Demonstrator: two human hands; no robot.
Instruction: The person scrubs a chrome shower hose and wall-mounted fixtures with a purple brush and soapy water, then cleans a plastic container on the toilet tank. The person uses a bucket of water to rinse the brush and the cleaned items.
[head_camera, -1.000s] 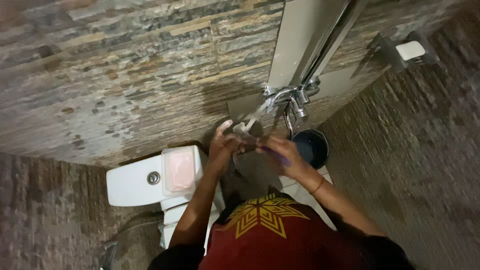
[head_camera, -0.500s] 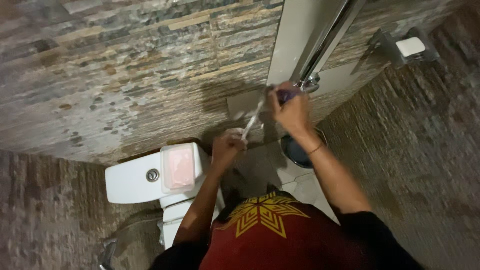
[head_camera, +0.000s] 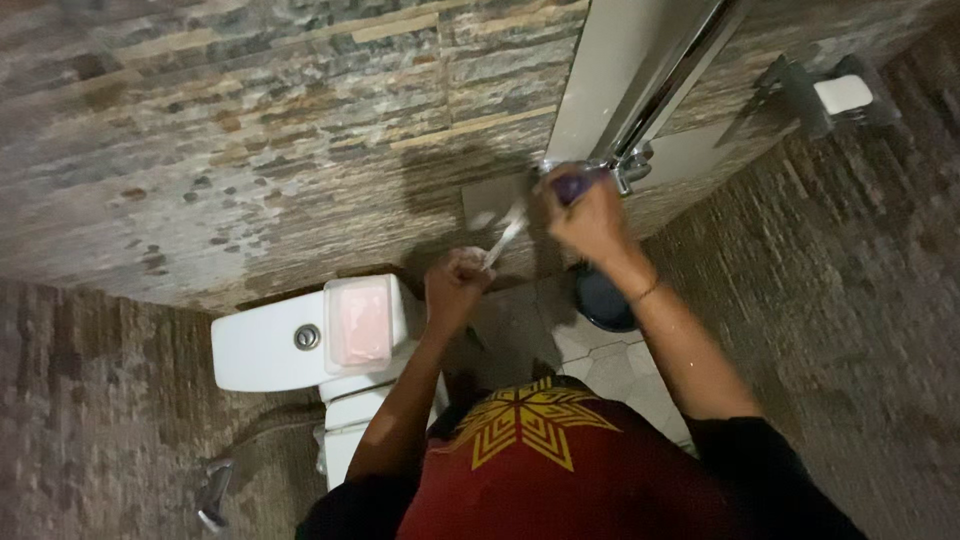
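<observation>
The right hand (head_camera: 588, 212) is clamped on a purple-handled tool up at the chrome tap (head_camera: 625, 165), while the left hand (head_camera: 457, 285) is fisted around a white hose (head_camera: 505, 235); best keep that hose taut and the scrubbing strokes short

Tight spot at frame centre: chrome pipe (head_camera: 668, 92) and stone wall (head_camera: 250, 130) block above my right hand (head_camera: 585, 215). Toilet tank (head_camera: 300, 345) crowds lower left of my left hand (head_camera: 455, 290). Open floor tiles (head_camera: 600, 365) lower centre, beside dark bucket (head_camera: 605, 300).
</observation>
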